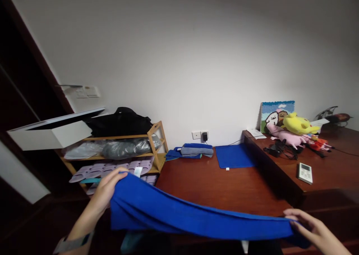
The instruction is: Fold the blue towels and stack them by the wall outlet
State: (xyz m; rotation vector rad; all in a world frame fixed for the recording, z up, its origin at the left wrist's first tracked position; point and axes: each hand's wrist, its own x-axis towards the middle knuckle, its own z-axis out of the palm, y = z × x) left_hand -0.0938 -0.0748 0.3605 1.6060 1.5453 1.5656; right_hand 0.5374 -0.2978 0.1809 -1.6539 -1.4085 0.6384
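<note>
- Blue and thin, the long cloth (196,214) is held in the air at the near side of the scene, stretched from left to right before the near edge of the table (218,187); whether the table is touched by it cannot be told.
- Little weight is to be expected, judging by the shallow sag of the upper edge and the slanting creases at the left end. It should be soft and limp, hard to break and not very slippery, though its shape would be lost if only one end were held.
- The best hold is judged to be offered by the two ends of the upper edge, where the fabric can be pinched and drawn taut.
- The upper left corner is gripped by the left hand (110,184), with the fingers closed narrowly over the edge. This hand is raised higher than the other, and the forearm is slanted up from the near left, with a band (74,243) worn at the wrist.
- The right end is pinched by the right hand (310,227), thumb and fingers brought together; the forearm is reached in from the near right, and a loose bit of fabric is left drooping beneath.
- Farther off, a flat blue cloth (234,156) is spread at the table's far right, and folded cloths (193,150) are piled at the far left, by the wall.
</note>
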